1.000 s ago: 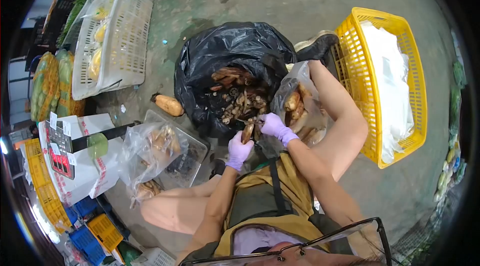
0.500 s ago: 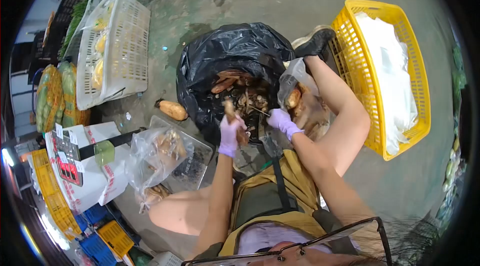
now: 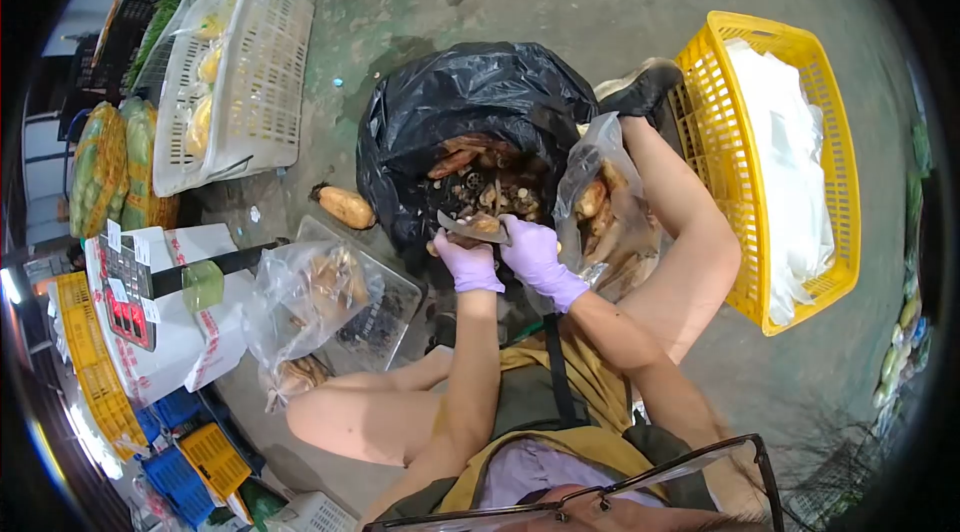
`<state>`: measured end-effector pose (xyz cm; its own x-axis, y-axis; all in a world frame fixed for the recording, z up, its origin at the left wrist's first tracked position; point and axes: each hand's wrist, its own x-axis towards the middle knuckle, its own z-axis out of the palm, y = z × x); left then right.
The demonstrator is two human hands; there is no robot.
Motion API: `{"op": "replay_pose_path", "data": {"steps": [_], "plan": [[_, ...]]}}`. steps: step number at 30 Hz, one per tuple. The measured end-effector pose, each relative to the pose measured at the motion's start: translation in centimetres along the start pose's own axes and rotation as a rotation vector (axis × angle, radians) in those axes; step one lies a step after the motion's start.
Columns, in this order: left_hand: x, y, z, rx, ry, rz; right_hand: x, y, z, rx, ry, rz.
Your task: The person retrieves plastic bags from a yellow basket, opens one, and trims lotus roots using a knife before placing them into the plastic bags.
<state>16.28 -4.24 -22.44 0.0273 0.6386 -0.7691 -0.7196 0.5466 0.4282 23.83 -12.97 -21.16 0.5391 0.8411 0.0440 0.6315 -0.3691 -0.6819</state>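
Observation:
My left hand (image 3: 470, 265), in a lilac glove, is closed around a brownish lotus root (image 3: 487, 223) at the mouth of a black plastic bag (image 3: 475, 82). My right hand (image 3: 538, 258), gloved alike, grips a knife whose curved blade (image 3: 462, 230) lies across the lotus root, its tip pointing left. The right fingers nearly meet the root, and the knife's handle is hidden in them. Inside the black bag are dark, muddy root pieces and cut ends (image 3: 497, 194). Beside my right hand, a clear bag (image 3: 603, 147) holds more lotus roots (image 3: 592, 200).
One lotus root (image 3: 345, 207) lies on the floor left of the black bag. A clear bag of roots (image 3: 318, 287) rests on a scale's platform (image 3: 402, 307). A yellow crate (image 3: 745, 192) with white plastic stands right, a white crate (image 3: 262, 72) left.
My hands have come together. The lotus root has swung from upright to roughly level, and the knife has moved left and up onto it.

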Motion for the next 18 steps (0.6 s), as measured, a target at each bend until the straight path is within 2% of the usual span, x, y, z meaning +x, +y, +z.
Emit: {"op": "replay_pose_path", "data": {"steps": [2, 9, 13, 15, 18], "plan": [[-0.1, -0.4, 0.1, -0.009, 0.054, 0.019, 0.1, -0.2, 0.0, -0.03, -0.025, -0.004], [-0.4, -0.6, -0.3, 0.002, 0.014, -0.04, -0.6, -0.5, 0.5, -0.027, 0.004, 0.016], [-1.9, -0.6, 0.7, -0.031, -0.024, 0.01, -0.5, 0.0, 1.3, -0.041, 0.022, 0.032], [-2.0, -0.9, 0.7, -0.005, -0.011, 0.062, -0.4, 0.7, 1.8, -0.017, 0.039, 0.079], [-0.1, -1.7, -0.9, -0.062, -0.031, 0.003, -0.6, 1.8, 2.8, -0.017, 0.045, 0.138]]}}
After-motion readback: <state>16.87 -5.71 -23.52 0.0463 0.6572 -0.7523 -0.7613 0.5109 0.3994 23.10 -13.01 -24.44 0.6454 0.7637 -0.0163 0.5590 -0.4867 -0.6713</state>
